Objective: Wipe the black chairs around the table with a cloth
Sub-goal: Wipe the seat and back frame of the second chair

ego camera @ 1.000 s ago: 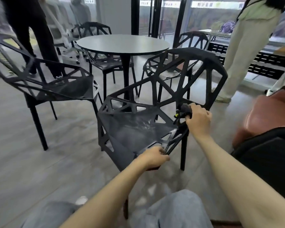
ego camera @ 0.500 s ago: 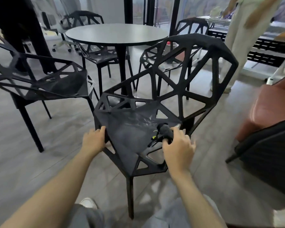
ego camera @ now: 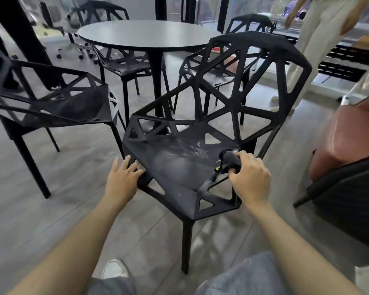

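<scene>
A black lattice chair [ego camera: 179, 165] stands right in front of me, its seat streaked with pale dust. My right hand [ego camera: 250, 177] grips a bunched dark cloth [ego camera: 230, 157] and presses it on the seat's right side, near the base of the backrest. My left hand [ego camera: 121, 177] rests on the seat's left front edge, fingers laid over the rim. Three more black chairs stand around the round grey table [ego camera: 145, 37]: one at the left [ego camera: 58, 105], one behind the table [ego camera: 124, 64], one at the right rear [ego camera: 222, 67].
A person in dark trousers [ego camera: 19, 39] stands at the far left and another in light trousers [ego camera: 307, 50] at the right rear. A reddish seat [ego camera: 345, 137] and a dark chair [ego camera: 354, 201] crowd the right. A white wheeled office chair [ego camera: 73, 28] is behind the table.
My right hand came down from the backrest to the seat's right side with the cloth. My left hand shifted from the front right edge to the left front edge. The view moved closer.
</scene>
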